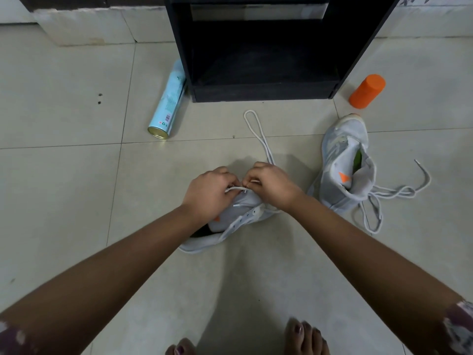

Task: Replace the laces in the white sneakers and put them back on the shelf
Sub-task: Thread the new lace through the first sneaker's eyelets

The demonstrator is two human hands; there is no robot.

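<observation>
A white sneaker lies on the floor tiles in front of me, its front end hidden under both hands. My left hand grips the shoe's upper and pinches a white lace end. My right hand pinches the white lace, which loops away over the floor toward the shelf. The second white sneaker lies to the right, with a loose grey-white lace spread beside it. The black shelf stands open at the back.
A pale blue spray can lies left of the shelf. An orange cylinder lies right of it. My bare toes show at the bottom edge. A low white ledge runs along the back left.
</observation>
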